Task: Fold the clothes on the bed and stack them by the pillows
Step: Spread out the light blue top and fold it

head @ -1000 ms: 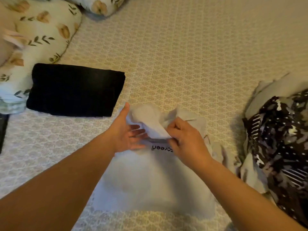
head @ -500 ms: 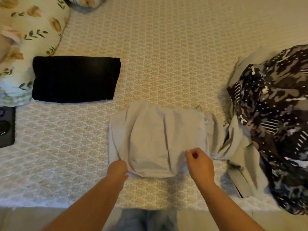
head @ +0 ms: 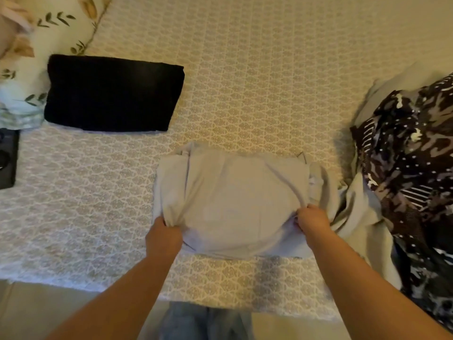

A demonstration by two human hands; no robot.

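One garment counts as finished: a black, ribbed-looking rectangle of folded cloth (head: 112, 93) lies flat on the patterned beige bedspread (head: 257, 77), its left end touching the floral-print pillow (head: 29, 69) at the upper left. No second item rests on it, so the stack by the pillows stands at a single piece.

In hand is a pale grey, soft cotton garment (head: 235, 200), lying near the front edge of the bed and partly folded into a rough rectangle, with loose cloth bunched at its right side. The left hand (head: 163, 238) pinches the near left corner, fingers curled into gathered fabric; the right hand (head: 313, 223) pinches the near right edge likewise. Each grip is narrow and closed on the grey cloth, which sags between them.

Outstanding, by my assessment: the grey item needs at least one more fold and squaring, then transfer onto or beside the black piece. To the right, a heap remains unfolded: a dark brown and grey patterned garment (head: 411, 168) over a plain beige cloth (head: 355, 212). How many pieces the heap contains cannot be determined. A dark flat device (head: 8, 158) sits at the left edge.

Progress is judged well short of half.
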